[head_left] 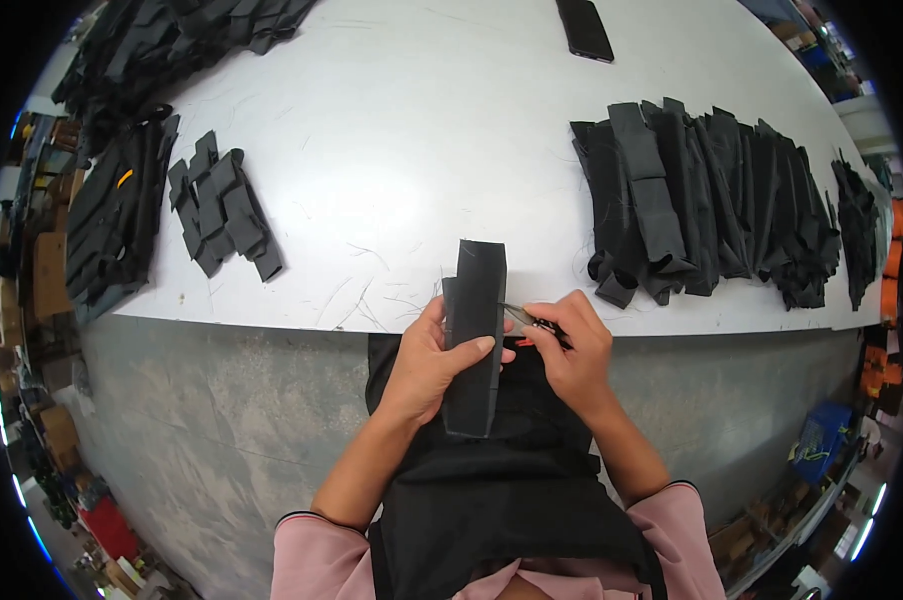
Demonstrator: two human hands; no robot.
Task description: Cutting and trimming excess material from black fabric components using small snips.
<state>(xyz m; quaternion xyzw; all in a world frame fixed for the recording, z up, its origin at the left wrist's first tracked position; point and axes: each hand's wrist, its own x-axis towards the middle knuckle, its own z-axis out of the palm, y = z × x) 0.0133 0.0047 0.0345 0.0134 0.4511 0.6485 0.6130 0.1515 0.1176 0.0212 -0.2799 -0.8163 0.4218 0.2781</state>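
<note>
Working snips (pixel 549 327) at the edge of a black strip (pixel 477 300) seems the step in hand, the left hand (pixel 418 366) pinching it by the counter (pixel 372 200), the right hand (pixel 579 352) gripping the snips, the next move calling for steady tips.

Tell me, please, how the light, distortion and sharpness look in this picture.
In the head view, the white table is brightly lit, palest near its middle; in the head view, its sides curve with the fisheye and the picture's corners go black; in the head view, the left hand and right hand show no strong blur, though the dark cloth strip shows little surface detail.
</note>
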